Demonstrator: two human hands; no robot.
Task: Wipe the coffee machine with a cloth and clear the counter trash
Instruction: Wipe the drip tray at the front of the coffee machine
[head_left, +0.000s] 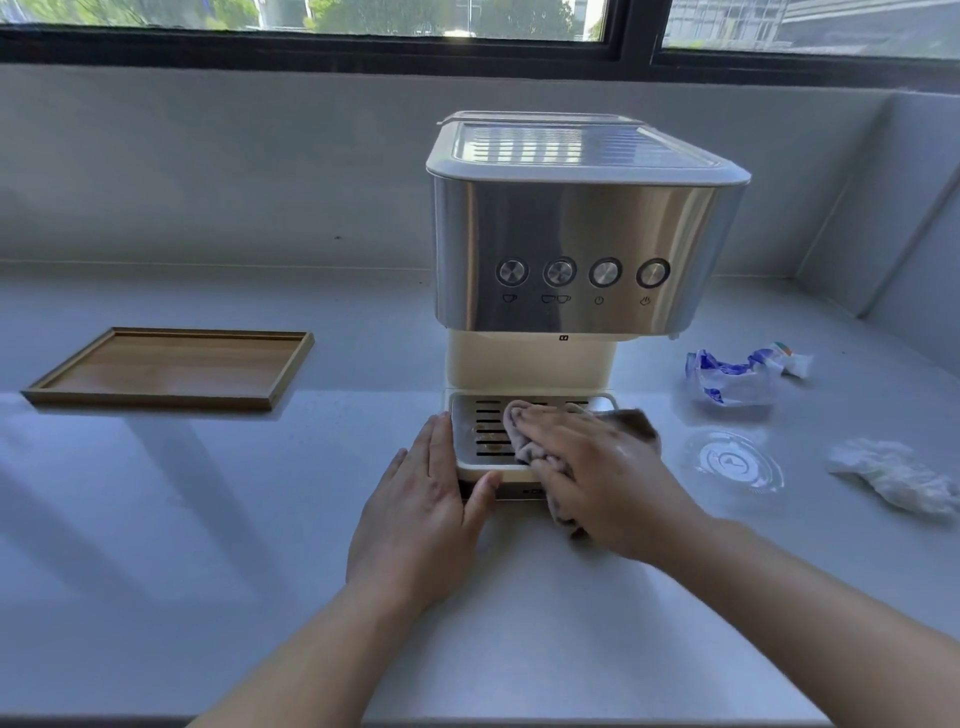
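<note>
A steel and cream coffee machine (576, 228) stands at the middle of the pale counter. Its slotted drip tray (475, 431) shows brown stains. My right hand (597, 478) lies flat, fingers straight, pressing a brownish cloth (636, 423) onto the tray's right part. My left hand (423, 499) rests flat against the tray's left front corner, thumb on its front edge. Trash lies to the right: a crumpled blue and white wrapper (737, 376), a clear plastic lid (732, 460) and a crumpled white tissue (893, 475).
A shallow wooden tray (171, 400) sits on the counter (260, 519) to the left, with nothing in it. A grey wall and a window run behind the machine. The counter's right end meets a side wall.
</note>
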